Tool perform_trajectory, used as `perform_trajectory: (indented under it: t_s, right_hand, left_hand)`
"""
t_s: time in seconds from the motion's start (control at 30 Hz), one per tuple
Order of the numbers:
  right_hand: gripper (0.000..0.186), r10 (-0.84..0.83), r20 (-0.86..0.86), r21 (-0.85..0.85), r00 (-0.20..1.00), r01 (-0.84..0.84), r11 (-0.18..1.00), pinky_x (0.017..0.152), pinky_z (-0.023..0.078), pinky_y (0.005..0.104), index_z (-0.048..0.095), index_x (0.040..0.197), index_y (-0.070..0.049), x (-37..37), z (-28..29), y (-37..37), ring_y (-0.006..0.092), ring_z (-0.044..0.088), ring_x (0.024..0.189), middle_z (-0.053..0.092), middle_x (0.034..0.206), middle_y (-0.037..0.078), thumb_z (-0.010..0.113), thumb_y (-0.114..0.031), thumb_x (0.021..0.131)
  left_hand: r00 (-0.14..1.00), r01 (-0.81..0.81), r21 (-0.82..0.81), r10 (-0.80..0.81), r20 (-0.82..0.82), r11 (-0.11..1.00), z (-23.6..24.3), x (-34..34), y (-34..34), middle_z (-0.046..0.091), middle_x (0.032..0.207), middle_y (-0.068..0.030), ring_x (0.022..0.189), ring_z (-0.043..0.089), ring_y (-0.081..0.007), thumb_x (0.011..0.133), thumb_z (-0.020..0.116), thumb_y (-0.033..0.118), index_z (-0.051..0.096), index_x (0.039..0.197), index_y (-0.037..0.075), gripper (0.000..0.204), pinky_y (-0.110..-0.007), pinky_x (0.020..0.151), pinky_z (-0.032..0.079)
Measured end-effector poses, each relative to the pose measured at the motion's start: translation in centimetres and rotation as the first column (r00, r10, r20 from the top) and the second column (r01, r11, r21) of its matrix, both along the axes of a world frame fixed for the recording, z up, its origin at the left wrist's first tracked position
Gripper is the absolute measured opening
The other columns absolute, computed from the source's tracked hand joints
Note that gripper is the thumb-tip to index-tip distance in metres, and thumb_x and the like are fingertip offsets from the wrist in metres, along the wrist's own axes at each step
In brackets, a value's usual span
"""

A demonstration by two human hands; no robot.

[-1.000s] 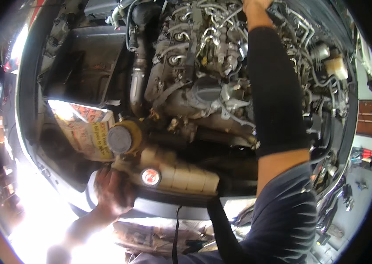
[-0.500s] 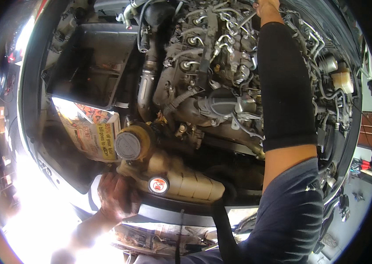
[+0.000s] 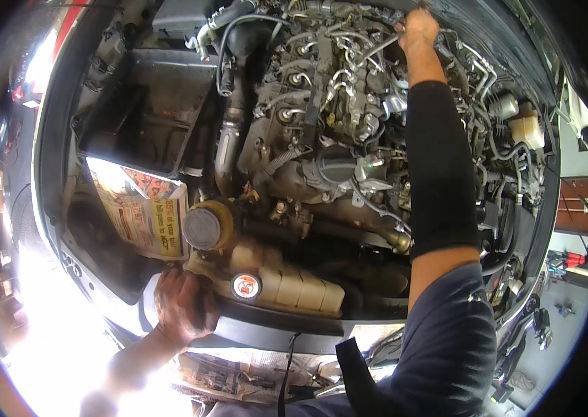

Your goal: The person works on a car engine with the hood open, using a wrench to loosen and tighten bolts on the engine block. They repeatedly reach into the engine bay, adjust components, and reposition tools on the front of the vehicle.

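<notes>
My right hand [image 3: 419, 29] is stretched far across the engine [image 3: 321, 104], to its back right side. Its fingers are closed at the end of a slim silver metal bar [image 3: 381, 47]; whether the bar is a tool handle is too small to tell. My left hand [image 3: 186, 306], dark with grime, curls over the front panel [image 3: 252, 338] of the engine bay, beside a yellowed plastic coolant tank [image 3: 301, 288]. The fingers are bent down and their tips are hidden. Right by this hand sit the tank's round grey cap [image 3: 202, 229] and a round warning label [image 3: 245, 285].
An open black air filter box [image 3: 148, 111] lies at the left, with folded newspaper [image 3: 137, 208] in front of it. Metal fuel lines and hoses crowd the engine top. A pale fluid reservoir [image 3: 528, 131] stands at the right. A dark strap [image 3: 355, 372] hangs near my body.
The view has shifted slightly, so the engine bay sits a little lower and more of my right hand shows. Both hands stay at the same places on the car.
</notes>
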State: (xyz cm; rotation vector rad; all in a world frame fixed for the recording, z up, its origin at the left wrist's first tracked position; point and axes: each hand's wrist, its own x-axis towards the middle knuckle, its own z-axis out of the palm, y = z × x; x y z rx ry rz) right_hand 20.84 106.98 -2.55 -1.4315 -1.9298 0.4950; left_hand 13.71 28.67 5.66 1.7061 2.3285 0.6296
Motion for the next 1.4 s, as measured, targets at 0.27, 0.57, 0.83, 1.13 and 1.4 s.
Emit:
perform_trajectory:
  t_s: [0.27, 0.57, 0.83, 1.13, 1.4]
  right_hand:
    - [0.026, 0.01, -0.904, -0.028, 0.427, -0.084, 0.996, 0.056, 0.047, 0.0338, 0.067, 0.112, -0.008, -0.2, 6.1, -11.4, 0.0162, 0.056, 0.068, 0.056, 0.08, 0.001, 0.057, -0.032, 0.111]
    - [0.04, 0.025, -0.968, 0.015, 0.249, -0.042, 0.999, 0.058, 0.046, 0.0356, 0.058, 0.106, -0.01, 2.2, 6.8, -21.1, 0.016, 0.052, 0.063, 0.052, 0.077, 0.001, 0.056, -0.049, 0.115]
    - [0.045, 0.089, -0.921, 0.043, 0.379, -0.127, 0.991, 0.06, 0.049, 0.036, 0.054, 0.094, -0.01, 4.8, 3.4, -25.3, 0.0163, 0.047, 0.061, 0.046, 0.068, 0.001, 0.052, -0.047, 0.117]
    - [0.019, -0.252, -0.89, -0.39, 0.38, -0.347, 0.853, 0.055, 0.034, 0.0357, 0.052, 0.096, -0.014, 0.6, 7.1, -11.0, 0.0179, 0.036, 0.058, 0.04, 0.073, 0.002, 0.054, -0.022, 0.112]
    - [0.013, 0.035, -0.963, -0.064, 0.267, -0.352, 0.934, 0.049, 0.032, 0.0294, 0.059, 0.1, -0.022, 5.0, 10.7, -11.0, 0.0118, 0.037, 0.053, 0.038, 0.069, -0.006, 0.057, -0.027, 0.111]
  left_hand:
    - [1.0, 0.015, 0.029, -0.015, 0.007, 0.999, 0.1, -0.1, 0.2, 0.063, 0.076, -0.015, 0.072, 0.061, -0.0386, 0.084, 0.063, 0.02, 0.065, 0.086, 0.007, 0.013, -0.05, 0.073, 0.05]
    - [1.0, 0.002, 0.032, -0.002, -0.015, 0.999, 0.1, 0.3, 0.1, 0.064, 0.079, -0.0148, 0.075, 0.061, -0.0393, 0.084, 0.064, 0.021, 0.064, 0.086, 0.007, 0.014, -0.05, 0.073, 0.05]
    - [1.0, -0.002, 0.035, 0.002, 0.018, 0.999, 0.3, 0.3, 0.1, 0.065, 0.081, -0.0163, 0.076, 0.062, -0.0404, 0.085, 0.064, 0.021, 0.064, 0.091, 0.006, 0.017, -0.051, 0.075, 0.051]
    - [1.0, -0.008, 0.065, 0.007, 0.007, 0.998, 0.1, 0.1, 0.2, 0.063, 0.077, -0.0169, 0.072, 0.061, -0.0405, 0.084, 0.063, 0.02, 0.064, 0.086, 0.006, 0.014, -0.051, 0.072, 0.051]
    - [1.0, 0.011, 0.071, -0.013, 0.02, 0.997, -0.1, 0.3, 0.2, 0.063, 0.077, -0.0164, 0.072, 0.06, -0.0406, 0.084, 0.063, 0.02, 0.065, 0.086, 0.006, 0.014, -0.051, 0.071, 0.049]
